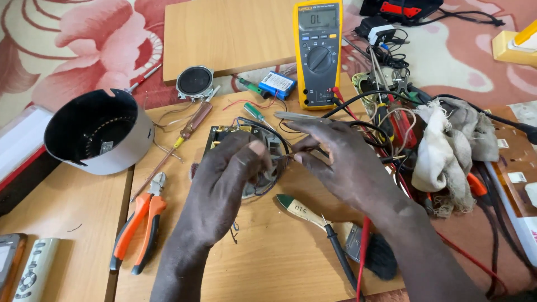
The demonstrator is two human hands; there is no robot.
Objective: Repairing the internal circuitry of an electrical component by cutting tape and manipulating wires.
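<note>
My left hand [226, 179] rests over a round electronic part with a dark circuit board [224, 136] and thin wires, its thumb pressing near the board's right edge. My right hand [341, 162] pinches a thin metal probe tip or wire between thumb and fingers, right beside my left thumb. Both hands hide much of the board. A yellow multimeter [318, 53] stands just behind, its red and black leads trailing toward my right hand.
A grey cylindrical shell [98, 131] stands at the left. Orange-handled pliers [140, 223], a long screwdriver [187, 131], a small speaker [194, 81], a blue battery pack [277, 84], a brush [313, 215] and a dirty rag [450, 148] lie around. Two remote controls [22, 268] lie bottom left.
</note>
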